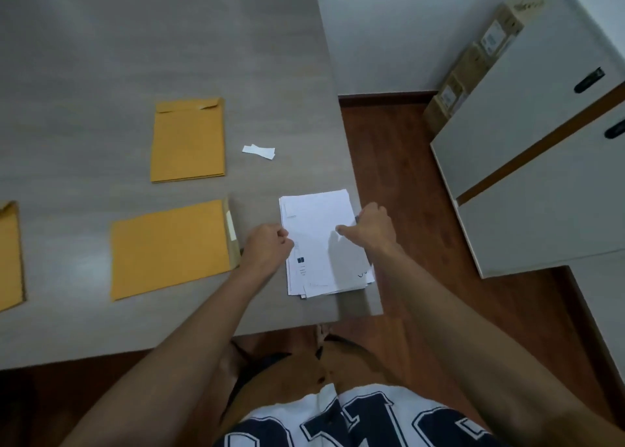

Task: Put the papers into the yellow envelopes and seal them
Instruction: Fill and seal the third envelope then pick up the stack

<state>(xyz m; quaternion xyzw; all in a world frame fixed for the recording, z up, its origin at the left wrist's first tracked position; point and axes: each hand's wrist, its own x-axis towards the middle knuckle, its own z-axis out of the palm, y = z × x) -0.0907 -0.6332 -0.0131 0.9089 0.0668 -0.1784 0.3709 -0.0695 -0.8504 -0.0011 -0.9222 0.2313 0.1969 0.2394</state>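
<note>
At the near right corner of the surface (pixel 101 58), we find the stack of papers (pixel 318 230) lying close to the edge, gripped from both sides. The left hand (pixel 267 247) curls its fingers onto the stack's left edge, and the right hand (pixel 372 227) clamps the right edge, thumb on top. We judge this two-sided hold is meant to lift sheets off squarely. Just left of the stack lies an open envelope (pixel 169 247), its flap (pixel 231 233) turned toward the papers, likely so sheets slide straight in. A farther envelope (pixel 188 140), flap folded down, looks finished. The white strips (pixel 258 151) beside it are probably peeled seal liners. A third envelope (pixel 10 254) shows partly at the left margin.
</note>
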